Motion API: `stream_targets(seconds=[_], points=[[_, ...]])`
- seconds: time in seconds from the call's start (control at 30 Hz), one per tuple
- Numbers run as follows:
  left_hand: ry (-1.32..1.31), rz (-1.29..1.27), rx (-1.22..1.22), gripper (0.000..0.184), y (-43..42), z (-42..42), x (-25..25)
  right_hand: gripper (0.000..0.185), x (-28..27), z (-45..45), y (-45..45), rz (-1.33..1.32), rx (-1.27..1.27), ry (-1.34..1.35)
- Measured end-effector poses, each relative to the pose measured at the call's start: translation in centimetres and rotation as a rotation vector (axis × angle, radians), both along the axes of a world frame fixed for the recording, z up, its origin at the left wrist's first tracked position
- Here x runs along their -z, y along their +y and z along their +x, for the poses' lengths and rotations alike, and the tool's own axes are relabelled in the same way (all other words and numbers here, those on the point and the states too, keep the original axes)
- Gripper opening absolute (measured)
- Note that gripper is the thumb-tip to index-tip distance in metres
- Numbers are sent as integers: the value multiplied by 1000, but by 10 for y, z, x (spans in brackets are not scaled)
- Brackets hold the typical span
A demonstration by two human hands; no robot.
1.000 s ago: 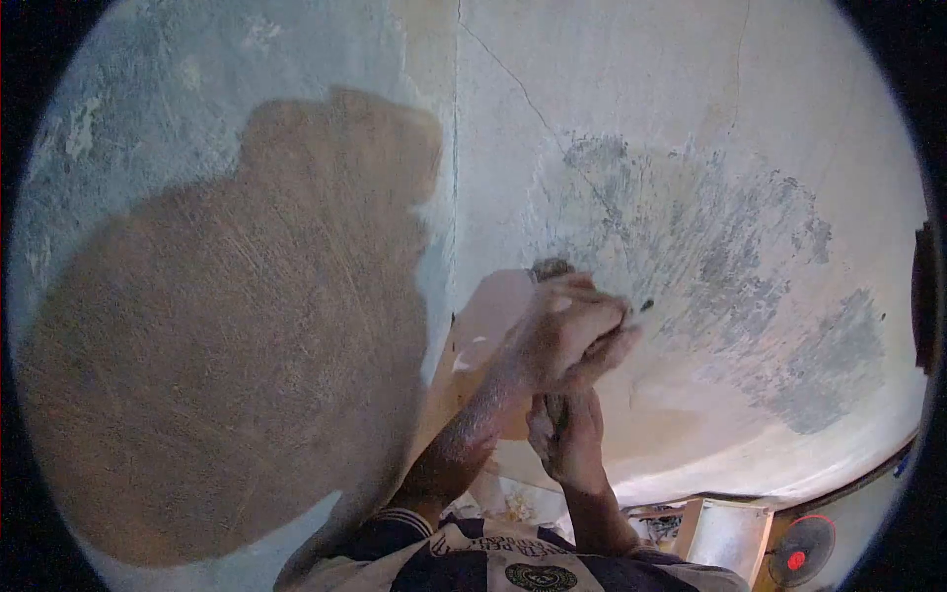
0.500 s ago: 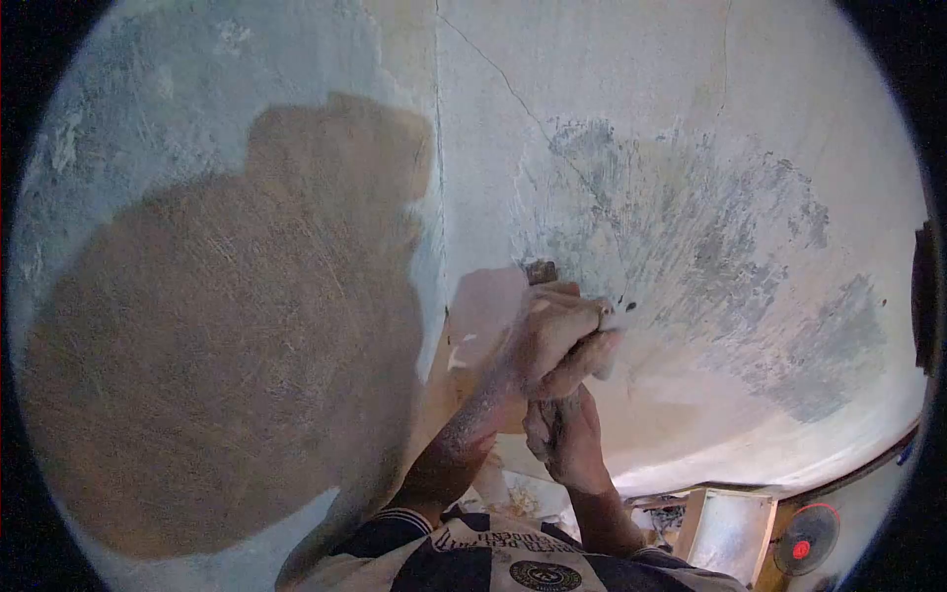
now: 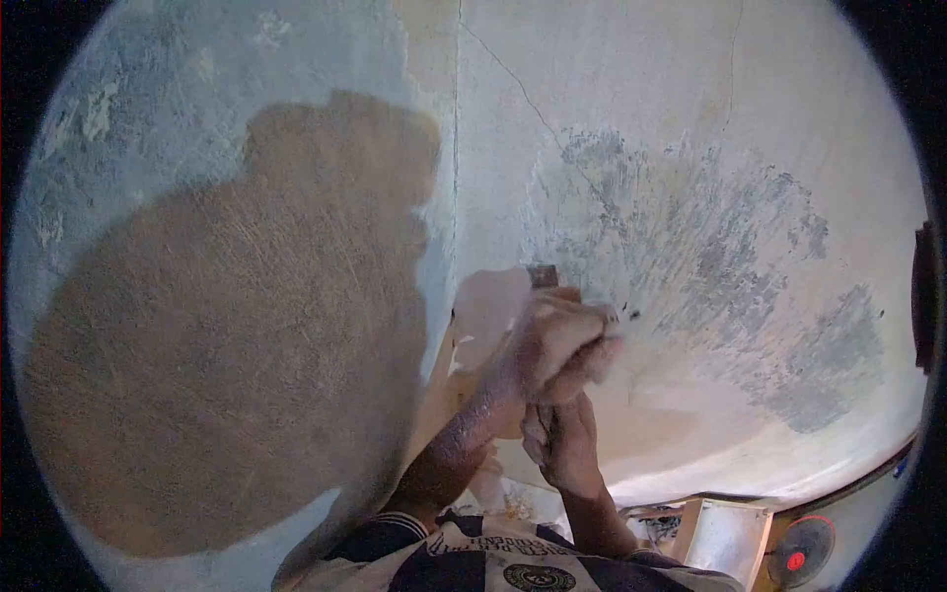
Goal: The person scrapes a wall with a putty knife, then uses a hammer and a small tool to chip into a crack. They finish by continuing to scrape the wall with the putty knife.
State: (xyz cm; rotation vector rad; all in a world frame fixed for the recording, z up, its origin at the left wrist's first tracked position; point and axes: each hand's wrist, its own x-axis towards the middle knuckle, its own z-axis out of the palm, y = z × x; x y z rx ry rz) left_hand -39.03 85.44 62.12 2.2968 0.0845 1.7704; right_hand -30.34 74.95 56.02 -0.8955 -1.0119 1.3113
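Observation:
My left hand [image 3: 567, 345] is closed in a fist close to the wall, right of the corner, slightly blurred. A brown, block-like end of a tool [image 3: 542, 276] sticks out above it; the rest is hidden by my fingers, so its kind does not show. Directly below, my right hand [image 3: 567, 439] is closed too, its fingers curled under the left hand. What it grips, if anything, is hidden. Around both hands the pale wall [image 3: 691, 59] has scraped grey-blue patches [image 3: 740, 257] with streaky marks. Pale dust covers my left forearm.
On the left, a blue-grey wall [image 3: 207, 49] meets the pale one at a vertical corner and carries a large shadow. At the lower right are a wood-framed panel [image 3: 725, 538] and a black fan-like round object [image 3: 800, 553] with a red centre. A dark fixture [image 3: 923, 296] sits at the right edge.
The view has shifted slightly, so the corner and wall patches sit a little further right. Both hands stay closed together, with the left one moved slightly against the wall marks.

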Motion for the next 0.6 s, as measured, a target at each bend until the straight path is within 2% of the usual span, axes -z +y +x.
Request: stream_targets(seconds=[0.03,0.1,0.17,0.23,0.33,0.43,0.53,0.6], points=[[12,0,-46,19,3,-1,-1,36,-2,0,-1,24,5,-34],[18,-9,-140,18,8,1,-11,36,10,1,23,146,82,-288],[70,-12,-175,20,8,-4,-20,36,9,2,23,140,71,-298],[60,-37,-125,21,6,-9,-18,35,-8,-4,14,53,1,-76],[123,26,-226,24,-4,-11,-20,35,-7,-8,7,-50,-1,139],[20,-11,-186,28,11,-8,-29,32,1,-7,28,89,5,14],[54,-83,-54,31,3,-17,-18,27,22,2,18,212,69,-340],[34,-2,-153,32,-6,-17,-7,22,22,-3,12,313,143,-451]])
